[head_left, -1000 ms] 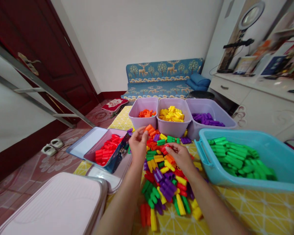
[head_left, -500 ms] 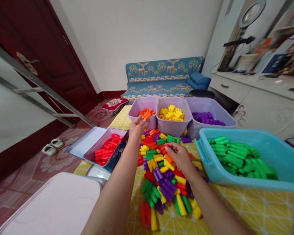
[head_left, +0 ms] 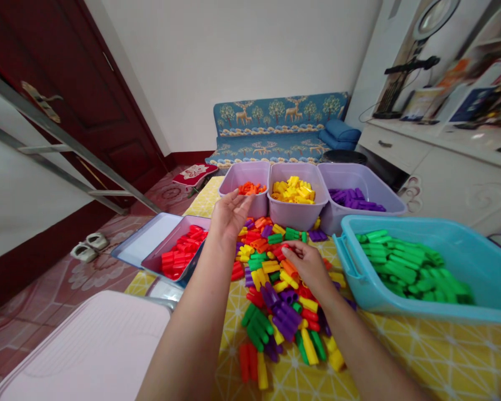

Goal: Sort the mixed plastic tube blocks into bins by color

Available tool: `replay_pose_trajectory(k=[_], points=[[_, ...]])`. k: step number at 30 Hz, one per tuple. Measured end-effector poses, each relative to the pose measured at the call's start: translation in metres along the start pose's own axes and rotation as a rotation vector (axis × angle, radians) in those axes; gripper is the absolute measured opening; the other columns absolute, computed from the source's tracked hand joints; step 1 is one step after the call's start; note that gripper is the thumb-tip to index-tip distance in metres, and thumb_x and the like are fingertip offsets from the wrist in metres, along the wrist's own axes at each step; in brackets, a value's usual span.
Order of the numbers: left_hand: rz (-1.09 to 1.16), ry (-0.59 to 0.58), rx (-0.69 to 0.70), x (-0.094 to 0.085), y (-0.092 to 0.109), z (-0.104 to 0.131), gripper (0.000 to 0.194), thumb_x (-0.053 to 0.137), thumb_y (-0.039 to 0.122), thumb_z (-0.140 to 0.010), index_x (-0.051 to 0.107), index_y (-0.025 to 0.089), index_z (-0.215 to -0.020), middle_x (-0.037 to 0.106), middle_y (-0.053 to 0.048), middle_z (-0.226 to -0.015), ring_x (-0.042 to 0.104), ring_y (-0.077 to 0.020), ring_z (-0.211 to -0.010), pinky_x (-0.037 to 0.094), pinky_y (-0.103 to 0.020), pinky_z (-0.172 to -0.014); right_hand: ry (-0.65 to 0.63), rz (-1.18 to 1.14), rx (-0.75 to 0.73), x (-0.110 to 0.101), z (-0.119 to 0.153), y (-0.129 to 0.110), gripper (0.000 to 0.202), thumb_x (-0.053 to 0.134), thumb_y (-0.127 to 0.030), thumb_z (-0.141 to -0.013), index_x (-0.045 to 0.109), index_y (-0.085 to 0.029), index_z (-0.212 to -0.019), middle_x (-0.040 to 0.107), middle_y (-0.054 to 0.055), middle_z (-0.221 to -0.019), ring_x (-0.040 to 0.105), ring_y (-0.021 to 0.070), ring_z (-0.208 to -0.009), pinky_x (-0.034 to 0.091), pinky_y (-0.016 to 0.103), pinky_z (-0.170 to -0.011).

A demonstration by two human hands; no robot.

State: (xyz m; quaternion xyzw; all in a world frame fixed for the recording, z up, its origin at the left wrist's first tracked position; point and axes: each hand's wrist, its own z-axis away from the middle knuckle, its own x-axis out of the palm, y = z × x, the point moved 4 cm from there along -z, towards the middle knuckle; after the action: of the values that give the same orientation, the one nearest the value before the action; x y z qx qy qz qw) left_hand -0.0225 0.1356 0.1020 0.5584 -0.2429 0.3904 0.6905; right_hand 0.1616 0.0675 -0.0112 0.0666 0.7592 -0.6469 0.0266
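My left hand (head_left: 231, 216) is open, palm up and fingers apart, at the near edge of a lilac bin (head_left: 259, 209) that has orange plastic pieces (head_left: 250, 189) inside. Nothing shows in its palm. Over the mixed pile, my right hand (head_left: 308, 266) pinches a red plastic piece (head_left: 279, 252) between thumb and fingers. Below it spreads a heap of finger-shaped toy pieces in several colours, among them purple pieces (head_left: 286, 318), green pieces (head_left: 258, 327) and yellow pieces (head_left: 309, 346).
Yellow pieces (head_left: 293, 191) and purple pieces (head_left: 354, 199) fill two more lilac bins. At right stands a blue tub (head_left: 404, 305) of green pieces; at left, an open tin (head_left: 150, 259) of red ones. A pink lid (head_left: 87, 345) lies at front left on the patterned yellow cloth (head_left: 434, 356).
My left hand has opened, its fingers spreading and the palm turning up, and an orange piece no longer shows at its fingertips. My right hand stays on the red piece.
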Motion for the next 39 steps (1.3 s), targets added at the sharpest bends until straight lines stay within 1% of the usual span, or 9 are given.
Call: replay_pose_trajectory(k=[5,10,14,17,22,27,29,32,39], points=[[-0.071,-0.069,-0.032,-0.011,-0.012,0.012,0.023,0.054,0.018,-0.085,0.062,0.006,-0.102,0.067,-0.016,-0.099,0.066,-0.0240,-0.103,0.058,-0.030,-0.082,-0.006,-0.016,-0.007,0.000,0.000,0.000,0.029,0.064,-0.041,-0.079,0.069,-0.016,-0.093,0.073,0.009,-0.089,0.068,0.0252,-0.084,0.053,0.039,-0.079],[-0.598,-0.267,0.040,-0.045,-0.056,0.026,0.039,0.075,0.024,-0.071,0.067,0.015,-0.108,0.070,-0.011,-0.110,0.065,-0.0230,-0.104,0.050,-0.036,-0.094,0.067,-0.019,-0.060,-0.005,0.002,-0.006,0.029,0.065,-0.042,-0.079,0.073,-0.019,-0.095,0.073,0.009,-0.097,0.067,0.0257,-0.092,0.051,0.040,-0.085],[-0.967,-0.462,0.195,-0.061,-0.083,0.034,0.048,0.081,0.033,-0.065,0.070,0.015,-0.108,0.072,-0.011,-0.102,0.067,-0.0247,-0.092,0.054,-0.034,-0.081,0.097,-0.106,-0.049,-0.006,0.005,-0.012,0.028,0.067,-0.041,-0.077,0.072,-0.019,-0.094,0.073,0.008,-0.094,0.067,0.0240,-0.088,0.053,0.038,-0.081],[-1.043,-0.531,0.260,-0.064,-0.092,0.036,0.040,0.077,0.034,-0.069,0.072,0.016,-0.103,0.074,-0.010,-0.094,0.068,-0.0233,-0.083,0.054,-0.033,-0.074,0.102,-0.182,-0.034,-0.004,0.006,-0.012,0.029,0.070,-0.038,-0.074,0.068,-0.020,-0.096,0.073,0.007,-0.094,0.068,0.0225,-0.087,0.054,0.036,-0.079],[-0.638,-0.360,0.230,-0.069,-0.082,0.030,0.033,0.080,0.033,-0.066,0.072,0.017,-0.094,0.074,-0.006,-0.085,0.069,-0.0187,-0.071,0.055,-0.030,-0.070,0.125,-0.182,-0.026,-0.003,0.008,-0.013,0.033,0.067,-0.041,-0.077,0.063,-0.020,-0.103,0.071,0.007,-0.098,0.067,0.0219,-0.092,0.053,0.036,-0.082],[0.051,-0.126,0.295,-0.083,-0.033,0.024,0.010,0.066,0.029,-0.083,0.068,0.021,-0.088,0.073,0.000,-0.083,0.068,-0.0093,-0.076,0.053,-0.021,-0.078,0.125,-0.173,0.019,-0.002,0.008,-0.017,0.034,0.065,-0.047,-0.077,0.063,-0.020,-0.097,0.071,0.007,-0.094,0.067,0.0200,-0.075,0.054,0.036,-0.075],[0.242,-0.095,0.301,-0.089,-0.016,0.022,0.021,0.053,0.032,-0.093,0.067,0.021,-0.083,0.072,0.000,-0.081,0.068,-0.0076,-0.080,0.052,-0.020,-0.083,0.132,-0.176,0.017,-0.002,0.008,-0.018,0.034,0.065,-0.047,-0.076,0.064,-0.020,-0.097,0.071,0.007,-0.092,0.066,0.0196,-0.073,0.053,0.035,-0.073],[0.376,-0.080,0.291,-0.094,-0.005,0.020,0.038,0.039,0.039,-0.098,0.065,0.019,-0.078,0.072,0.000,-0.077,0.067,-0.0080,-0.081,0.052,-0.021,-0.084,0.142,-0.180,0.013,-0.003,0.008,-0.016,0.033,0.065,-0.047,-0.077,0.064,-0.020,-0.096,0.071,0.006,-0.090,0.066,0.0203,-0.073,0.053,0.035,-0.073],[0.384,-0.122,0.227,-0.092,-0.018,0.015,0.048,0.032,0.045,-0.099,0.066,0.018,-0.079,0.071,-0.004,-0.078,0.067,-0.0099,-0.081,0.051,-0.025,-0.084,0.153,-0.172,-0.004,-0.004,0.008,-0.015,0.034,0.064,-0.048,-0.078,0.065,-0.019,-0.096,0.071,0.007,-0.087,0.066,0.0203,-0.072,0.053,0.036,-0.072]])
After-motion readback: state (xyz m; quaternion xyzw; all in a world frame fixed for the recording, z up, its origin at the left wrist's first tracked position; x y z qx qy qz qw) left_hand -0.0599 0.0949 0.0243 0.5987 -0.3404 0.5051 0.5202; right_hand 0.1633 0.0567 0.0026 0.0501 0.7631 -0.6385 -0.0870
